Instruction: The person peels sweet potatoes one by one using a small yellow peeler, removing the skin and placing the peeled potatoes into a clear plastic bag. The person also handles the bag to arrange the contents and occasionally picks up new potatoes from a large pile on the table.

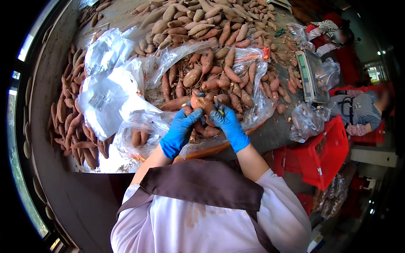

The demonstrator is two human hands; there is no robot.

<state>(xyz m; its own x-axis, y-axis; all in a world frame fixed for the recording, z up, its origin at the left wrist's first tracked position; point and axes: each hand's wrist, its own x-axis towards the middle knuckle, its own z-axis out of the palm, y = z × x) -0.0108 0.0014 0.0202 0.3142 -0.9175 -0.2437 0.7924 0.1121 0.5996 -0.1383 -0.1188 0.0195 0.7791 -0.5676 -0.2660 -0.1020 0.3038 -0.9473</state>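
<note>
My left hand [182, 128], in a blue glove, grips a reddish-brown sweet potato [203, 104] from its left side. At the tuber's right end, the fingers of my right hand [230, 125], gloved alike, close on it. A small yellow-green thing [221, 112] shows at the right fingertips, too small to identify. Both hands are above a heap of loose sweet potatoes [218, 83], which lies on an opened clear plastic bag [261, 104]. Part of the heap is hidden behind my hands.
White plastic sheeting [106, 91] lies left, beside more sweet potatoes [68, 117]. A larger pile [190, 22] covers the table's far side. On the right are a weighing scale [305, 76], bagged tubers [307, 121] and a red crate [330, 155]. Two people [357, 106] are farther right.
</note>
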